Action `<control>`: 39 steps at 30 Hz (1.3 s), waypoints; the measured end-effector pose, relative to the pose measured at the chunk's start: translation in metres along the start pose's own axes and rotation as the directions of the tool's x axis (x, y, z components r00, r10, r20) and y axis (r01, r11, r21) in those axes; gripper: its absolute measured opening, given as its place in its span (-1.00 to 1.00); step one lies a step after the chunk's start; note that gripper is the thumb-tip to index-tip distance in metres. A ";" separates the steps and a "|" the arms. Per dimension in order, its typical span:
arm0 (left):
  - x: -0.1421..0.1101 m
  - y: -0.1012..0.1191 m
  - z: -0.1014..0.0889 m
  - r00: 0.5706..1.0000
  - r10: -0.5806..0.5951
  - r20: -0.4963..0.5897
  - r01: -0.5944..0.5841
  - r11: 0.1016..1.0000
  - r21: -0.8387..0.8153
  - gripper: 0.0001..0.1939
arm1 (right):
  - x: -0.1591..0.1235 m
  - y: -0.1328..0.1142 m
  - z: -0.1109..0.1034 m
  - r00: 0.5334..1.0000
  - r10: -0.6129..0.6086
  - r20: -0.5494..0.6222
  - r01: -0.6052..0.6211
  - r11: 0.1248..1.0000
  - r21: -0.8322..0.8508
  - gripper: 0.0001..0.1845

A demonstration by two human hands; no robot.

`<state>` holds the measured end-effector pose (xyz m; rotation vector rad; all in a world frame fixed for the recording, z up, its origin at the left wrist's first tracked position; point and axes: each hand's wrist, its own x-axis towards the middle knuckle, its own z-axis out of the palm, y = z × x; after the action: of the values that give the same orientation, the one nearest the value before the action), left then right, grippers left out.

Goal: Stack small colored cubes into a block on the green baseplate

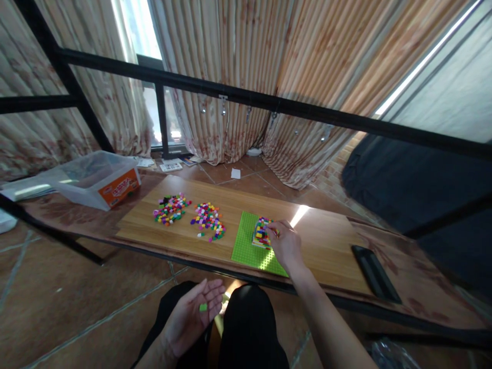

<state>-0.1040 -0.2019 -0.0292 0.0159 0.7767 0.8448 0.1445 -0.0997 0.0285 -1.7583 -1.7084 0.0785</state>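
Note:
Palm up above my lap, my left hand (196, 310) holds a small light green building brick (203, 307) in its cupped palm, fingers loosely extended. My right hand (285, 242) reaches over the green baseplate (245, 245), thumb and fingers pinched together at a small multicoloured brick structure (260, 237). Whatever sits between those fingertips is too small and hidden to make out. The structure stands on the plate's upper right part, and my right hand covers its right side.
Two loose piles of coloured bricks, a left pile (171, 207) and a middle pile (208, 219), lie on the wooden board (154, 241). A clear plastic box (92, 179) stands at left. A black tray-like object (374, 271) lies at right. A black metal bar (246, 97) crosses behind.

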 end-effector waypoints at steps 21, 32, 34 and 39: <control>-0.004 -0.001 0.006 1.000 -0.017 -0.009 0.017 0.999 0.045 -0.80 | 0.003 -0.001 0.015 0.998 -0.058 -0.033 0.058 0.998 0.009 -0.73; -0.002 -0.002 0.006 1.000 -0.010 0.003 0.010 0.999 0.049 -0.81 | 0.000 -0.002 0.012 0.995 -0.097 0.011 0.098 0.990 -0.100 -0.73; -0.002 -0.002 0.006 1.000 -0.013 0.004 0.013 0.999 0.052 -0.81 | -0.001 -0.002 0.012 0.993 -0.117 0.018 0.119 0.986 -0.115 -0.72; -0.002 -0.002 0.003 1.000 -0.020 0.015 0.019 0.998 0.061 -0.81 | -0.002 -0.001 0.013 0.981 -0.192 0.036 0.196 0.954 -0.226 -0.68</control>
<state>-0.1017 -0.2036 -0.0268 0.0690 0.7868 0.8010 0.1373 -0.0967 0.0182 -1.7416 -1.9558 -0.2008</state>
